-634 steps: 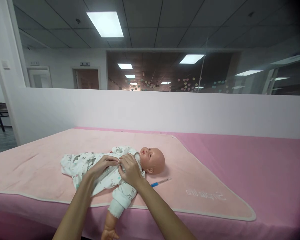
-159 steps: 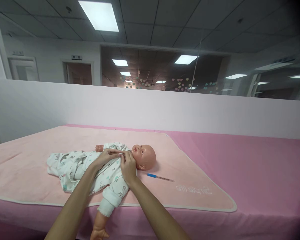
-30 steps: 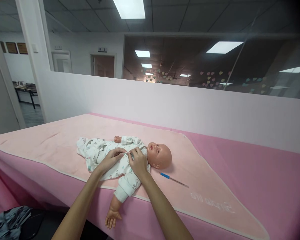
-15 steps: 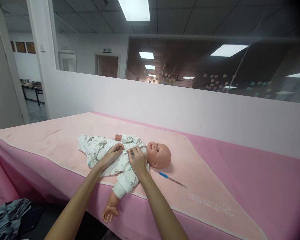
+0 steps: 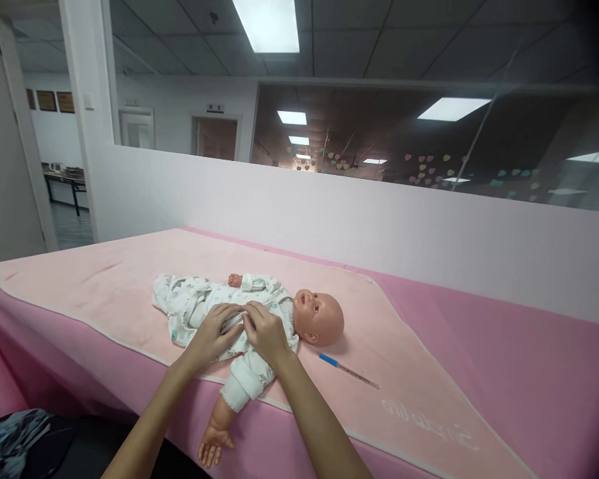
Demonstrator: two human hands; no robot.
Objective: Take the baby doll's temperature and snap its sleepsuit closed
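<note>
A baby doll [image 5: 319, 318] lies on its back, its head to the right. It wears a white printed baby outfit [image 5: 192, 303]. Over the front of the outfit, my left hand [image 5: 214, 332] has its fingers bent and gripping the fabric. My right hand [image 5: 267, 331] is right beside it, fingertips pinching the same part of the cloth. The fingertips of both hands nearly meet, and they hide the fastening beneath. One doll arm [image 5: 217, 429] hangs past the table's near edge, below my hands.
A thermometer [image 5: 349, 370] with a blue end lies near the doll's head. Under the doll is a peach blanket [image 5: 114, 266] over a pink cloth [image 5: 519, 306]. A low white wall [image 5: 379, 219] with glass above runs behind the table. Grey fabric [image 5: 12, 439] lies at lower left.
Both hands have shifted slightly towards the near side, and the fingertips have come closer together. The round button seen between them is now covered. My left thumb now shows lower, against the outfit.
</note>
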